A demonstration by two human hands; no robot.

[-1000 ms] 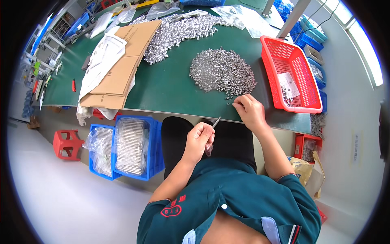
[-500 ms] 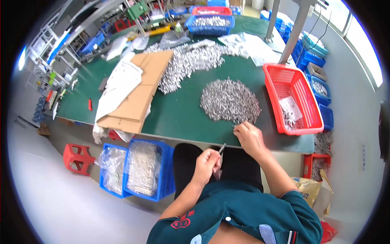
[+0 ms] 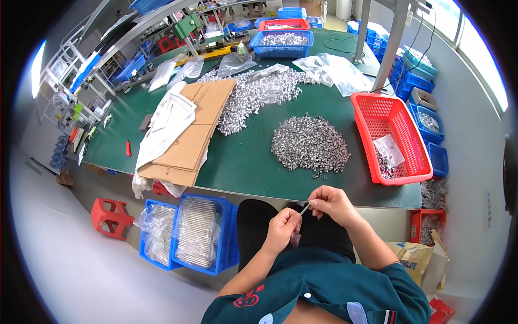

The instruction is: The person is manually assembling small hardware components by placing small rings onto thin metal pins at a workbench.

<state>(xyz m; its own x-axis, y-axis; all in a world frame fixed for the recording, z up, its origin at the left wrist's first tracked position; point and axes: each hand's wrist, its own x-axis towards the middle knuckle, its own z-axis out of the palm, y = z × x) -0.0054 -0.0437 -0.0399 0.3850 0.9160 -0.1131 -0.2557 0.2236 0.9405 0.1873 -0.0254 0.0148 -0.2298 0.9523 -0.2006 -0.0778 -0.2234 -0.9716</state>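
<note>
The green worktop [image 3: 253,162] is the biggest thing here. Folded cardboard [image 3: 194,141] lies left of its middle, reaching its near edge, with a white sheet [image 3: 167,121] on top. A wide spread of shiny small metal parts [image 3: 259,94] runs from the cardboard toward the far edge. Two blue crates [image 3: 229,237] stand below the near edge, to the left of the person's legs. A red basket [image 3: 406,132] sits by the near right corner, a white packet [image 3: 388,150] and small dark pieces inside. The nearer heap of metal parts [image 3: 310,144] lies between spread and basket, a few pieces loose on its near-edge side. The left hand [image 3: 283,229], over the lap just off the near edge, is closed around a slim grey rod [image 3: 304,209]. The right hand [image 3: 332,205] is at that edge, thumb and fingers narrowed to a pinch at the rod's upper end; whether it also holds a small part, I cannot tell. The rod, smallest of all, slants between both sets of fingertips
</note>
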